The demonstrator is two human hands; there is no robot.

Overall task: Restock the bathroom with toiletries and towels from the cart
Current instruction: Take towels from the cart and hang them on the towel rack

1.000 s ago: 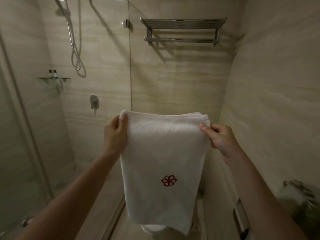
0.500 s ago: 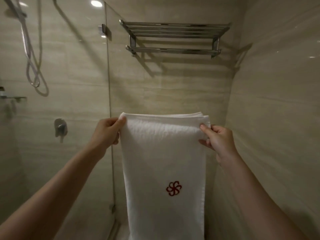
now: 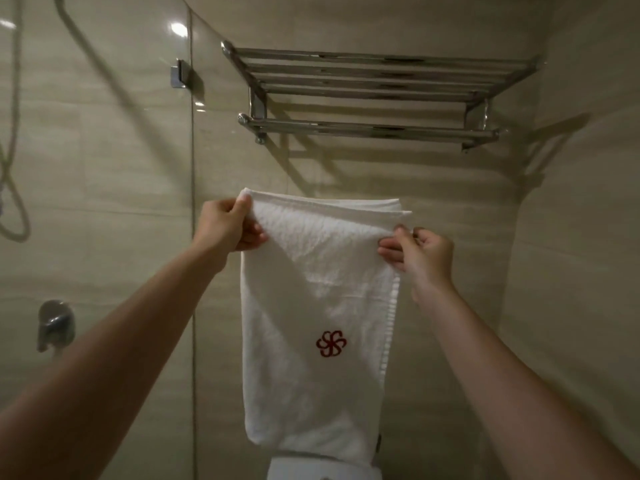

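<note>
White folded towel (image 3: pixel 322 306) hanging between both hands, red logo (image 3: pixel 330 343) facing the camera. Left hand (image 3: pixel 228 228) pinching its top left corner, right hand (image 3: pixel 420 252) pinching the top right edge. Open wall above, then a chrome rack (image 3: pixel 370 95) sitting well higher; glass panel (image 3: pixel 104 202) edging the left.

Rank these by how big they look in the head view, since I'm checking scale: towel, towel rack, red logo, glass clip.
1. towel rack and towel: alike, and the towel is nearer
2. red logo and glass clip: alike
</note>
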